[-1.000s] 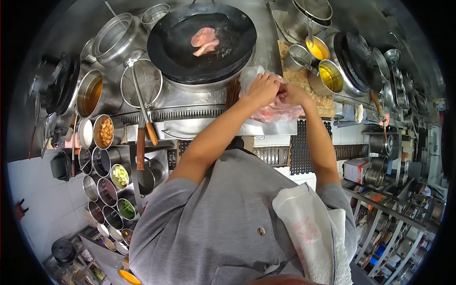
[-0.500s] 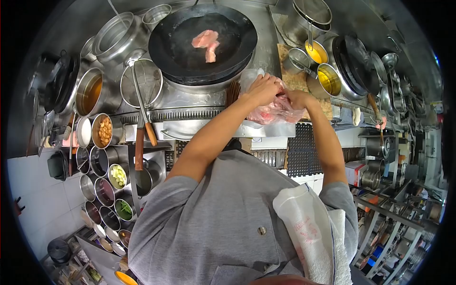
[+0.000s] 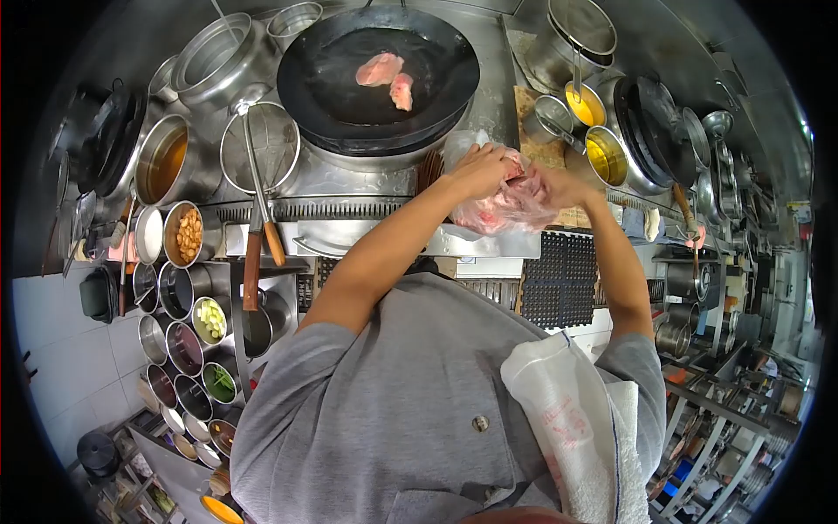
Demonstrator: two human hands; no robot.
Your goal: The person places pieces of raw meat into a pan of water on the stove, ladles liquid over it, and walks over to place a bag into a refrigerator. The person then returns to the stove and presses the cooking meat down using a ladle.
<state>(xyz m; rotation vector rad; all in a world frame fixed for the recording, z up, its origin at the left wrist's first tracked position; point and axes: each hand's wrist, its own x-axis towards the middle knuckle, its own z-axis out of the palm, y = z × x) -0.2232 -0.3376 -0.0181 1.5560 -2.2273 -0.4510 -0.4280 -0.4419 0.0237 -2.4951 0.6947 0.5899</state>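
My left hand (image 3: 480, 170) is closed on the top of a clear plastic bag (image 3: 497, 214) that holds pink raw meat (image 3: 519, 190). At the bag's right side is my right hand (image 3: 567, 188), its fingers blurred and partly hidden by the plastic and meat. Whether those fingers grip anything does not show. Beyond both hands, to the upper left, sits a black wok (image 3: 305, 65). Two pieces of raw meat lie in it: a larger pale slice (image 3: 380, 69) and a smaller pink piece (image 3: 401, 92).
A mesh strainer (image 3: 259, 147) with a ladle across it lies left of the wok. Metal pots hold brown liquid (image 3: 166, 166) and yellow liquid (image 3: 602, 157). Several ingredient tins, one with chopped green pieces (image 3: 211, 320), stand at lower left. A towel (image 3: 559, 410) hangs at my chest.
My right hand has shifted slightly right and is more blurred. The two meat pieces in the wok now look more separated. My left hand stays on the bag.
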